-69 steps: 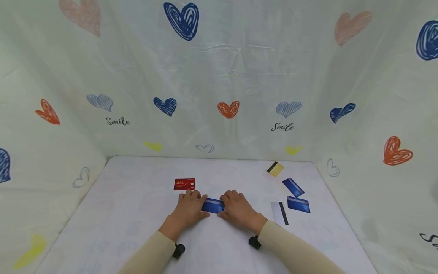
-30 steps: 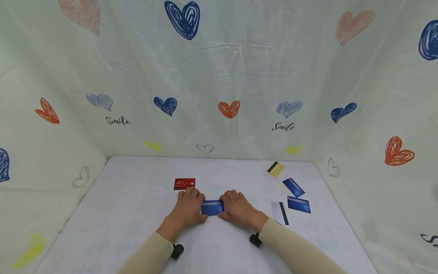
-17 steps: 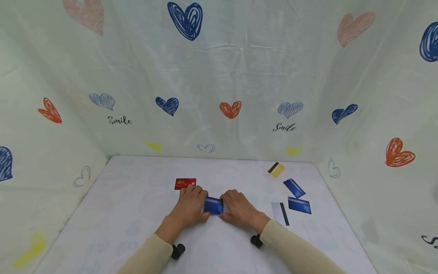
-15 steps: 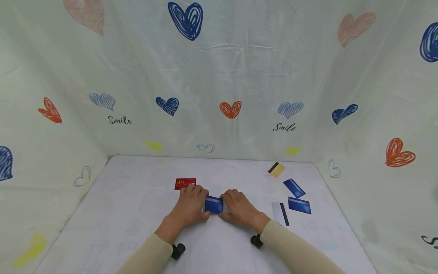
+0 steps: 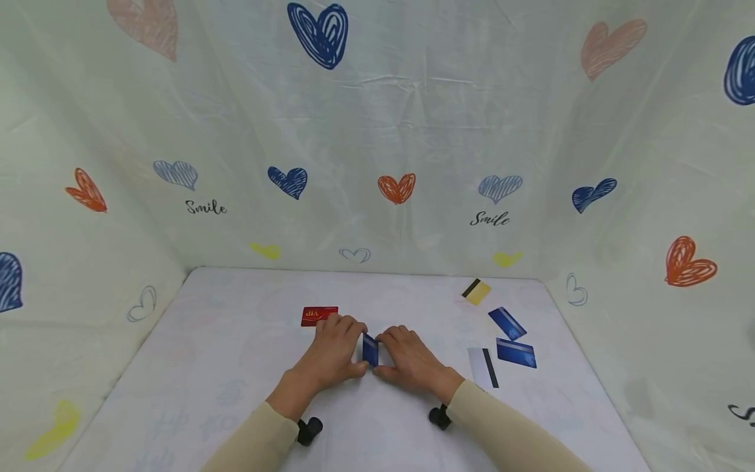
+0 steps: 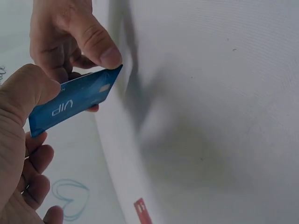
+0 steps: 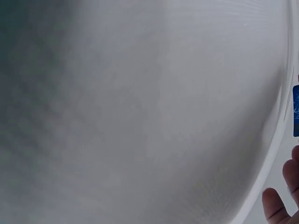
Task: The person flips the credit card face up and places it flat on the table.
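Blue card was mid-turn, I'd judge: tilted steeply between the hands at the middle of the counter; laying it flat was left to do. Red card lay flat, far left; yellow card, two striped blue cards and white card lay flat, right.

Left hand: fingers pinching one end. Right hand: fingers pinching the other. Forearms angled in from the near side. Couldn't tell if the held card touched down.

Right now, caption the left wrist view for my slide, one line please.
Left hand and right hand hold a blue VIP card between them, a red card partly visible below.
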A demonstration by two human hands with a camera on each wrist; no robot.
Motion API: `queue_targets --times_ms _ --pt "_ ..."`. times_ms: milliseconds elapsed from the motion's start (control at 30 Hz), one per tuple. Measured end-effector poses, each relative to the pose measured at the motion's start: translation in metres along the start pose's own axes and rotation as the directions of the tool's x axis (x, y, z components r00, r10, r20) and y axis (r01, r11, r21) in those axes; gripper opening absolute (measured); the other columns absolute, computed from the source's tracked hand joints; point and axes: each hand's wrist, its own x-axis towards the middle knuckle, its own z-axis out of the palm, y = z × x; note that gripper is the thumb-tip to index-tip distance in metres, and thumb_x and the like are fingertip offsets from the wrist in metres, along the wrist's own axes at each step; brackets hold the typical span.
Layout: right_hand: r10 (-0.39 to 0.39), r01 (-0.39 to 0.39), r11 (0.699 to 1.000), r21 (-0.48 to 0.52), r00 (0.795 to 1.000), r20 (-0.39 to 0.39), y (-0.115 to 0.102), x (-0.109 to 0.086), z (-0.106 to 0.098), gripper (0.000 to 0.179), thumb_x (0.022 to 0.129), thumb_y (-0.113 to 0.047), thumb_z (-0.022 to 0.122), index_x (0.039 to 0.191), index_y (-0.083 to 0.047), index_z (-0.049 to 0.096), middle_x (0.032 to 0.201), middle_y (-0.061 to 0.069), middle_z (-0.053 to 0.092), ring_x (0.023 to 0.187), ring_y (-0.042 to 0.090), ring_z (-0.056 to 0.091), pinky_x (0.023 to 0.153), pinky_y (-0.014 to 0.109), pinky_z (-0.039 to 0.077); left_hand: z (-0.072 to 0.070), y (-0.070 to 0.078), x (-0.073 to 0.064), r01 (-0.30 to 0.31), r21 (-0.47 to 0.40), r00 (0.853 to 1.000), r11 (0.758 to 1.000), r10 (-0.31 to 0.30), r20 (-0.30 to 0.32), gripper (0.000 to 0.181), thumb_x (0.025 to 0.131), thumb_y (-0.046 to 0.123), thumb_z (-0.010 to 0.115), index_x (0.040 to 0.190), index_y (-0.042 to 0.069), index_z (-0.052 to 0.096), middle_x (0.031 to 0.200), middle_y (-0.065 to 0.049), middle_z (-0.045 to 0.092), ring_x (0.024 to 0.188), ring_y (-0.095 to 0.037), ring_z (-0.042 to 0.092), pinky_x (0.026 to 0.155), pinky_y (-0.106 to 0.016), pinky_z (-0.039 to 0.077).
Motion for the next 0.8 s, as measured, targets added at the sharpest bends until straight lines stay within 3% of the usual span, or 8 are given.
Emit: queue_targets --times_ms 167,433,667,800 --pt "0.006 -0.005 0.999 0.041 1.0 -0.025 0.001 0.001 -0.001 0.055 0.097 -0.043 0.076 0.138 -0.009 0.062 0.128 0.002 0.062 0.118 0.019 0.056 0.102 0.04 0.05 -0.002 0.001 0.002 -0.008 0.0 1.0 1.0 0.008 -0.02 0.066 0.084 0.04 0.088 0.137 0.013 0.062 0.129 -0.006 0.062 0.119 -0.025 0.046 0.1 -0.048 0.041" --pt "0.043 -0.036 0.985 0.171 0.998 -0.04 0.002 0.002 0.002 0.052 0.097 -0.038 0.077 0.14 -0.01 0.063 0.132 0.002 0.063 0.126 0.019 0.058 0.11 0.041 0.05 0.005 -0.002 0.0 0.047 -0.05 0.998 0.998 -0.049 -0.042 0.078 0.081 0.04 0.092 0.144 0.01 0.057 0.133 -0.011 0.063 0.121 -0.03 0.047 0.099 -0.048 0.044" --pt "0.042 -0.034 0.959 0.281 0.999 -0.021 -0.005 -0.001 0.001 0.053 0.098 -0.033 0.077 0.142 -0.009 0.061 0.134 0.003 0.063 0.128 0.02 0.058 0.11 0.042 0.051 0.016 -0.004 -0.004 0.017 -0.105 0.998 0.994 -0.022 -0.053 0.064 0.083 0.032 0.091 0.138 0.012 0.065 0.123 -0.007 0.065 0.117 -0.026 0.049 0.098 -0.047 0.046" --pt "0.065 -0.052 0.947 0.316 0.997 -0.031 -0.006 -0.001 0.002 0.052 0.098 -0.033 0.077 0.142 -0.011 0.06 0.136 0.001 0.061 0.13 0.018 0.057 0.112 0.04 0.051 0.015 -0.003 -0.005 -0.015 -0.133 0.998 0.991 0.006 -0.065 0.06 0.085 0.032 0.09 0.137 0.012 0.068 0.122 -0.005 0.064 0.115 -0.025 0.049 0.098 -0.045 0.047"
